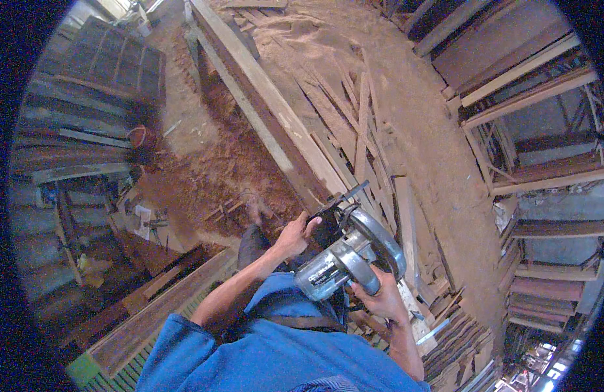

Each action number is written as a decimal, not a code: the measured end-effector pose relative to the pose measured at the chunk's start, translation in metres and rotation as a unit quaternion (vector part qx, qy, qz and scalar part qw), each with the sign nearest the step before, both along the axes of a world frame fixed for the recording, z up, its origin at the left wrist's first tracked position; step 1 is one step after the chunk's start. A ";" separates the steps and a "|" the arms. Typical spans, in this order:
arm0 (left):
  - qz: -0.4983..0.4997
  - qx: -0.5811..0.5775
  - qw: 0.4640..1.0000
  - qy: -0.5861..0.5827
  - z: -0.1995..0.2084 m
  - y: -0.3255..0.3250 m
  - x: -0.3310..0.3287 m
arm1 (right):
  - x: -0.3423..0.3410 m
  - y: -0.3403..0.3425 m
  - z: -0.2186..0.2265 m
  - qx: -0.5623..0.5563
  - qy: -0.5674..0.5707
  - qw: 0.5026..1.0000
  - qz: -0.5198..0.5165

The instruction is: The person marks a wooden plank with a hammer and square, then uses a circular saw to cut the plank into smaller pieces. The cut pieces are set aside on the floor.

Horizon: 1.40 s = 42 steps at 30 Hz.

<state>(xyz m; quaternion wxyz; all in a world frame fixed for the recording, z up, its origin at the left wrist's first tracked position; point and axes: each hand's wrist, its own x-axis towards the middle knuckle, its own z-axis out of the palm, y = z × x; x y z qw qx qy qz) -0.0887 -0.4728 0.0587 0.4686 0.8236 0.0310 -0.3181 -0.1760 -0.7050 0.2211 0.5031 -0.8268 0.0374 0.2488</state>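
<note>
A grey metal circular saw lies tilted at the near end of a long wooden beam, close in front of my body. Its rear handle is in my right hand, the fingers wrapped round it. At the saw's front left, my left hand is closed at the edge of the dark base plate, thumb on top. A flat bar sticks out from the plate across the beam. The saw's body hides the blade and part of the beam's end.
Loose wooden strips lie crossed on the sawdust-covered floor right of the beam. Timber racks stand along the right. A sawdust heap spreads to the left, and a long plank lies at the lower left. Stacked slats sit at lower right.
</note>
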 end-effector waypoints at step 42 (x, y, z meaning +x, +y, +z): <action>0.040 -0.025 0.995 -0.088 -0.011 0.003 -0.010 | -0.006 -0.003 -0.022 -0.035 -0.090 0.995 0.015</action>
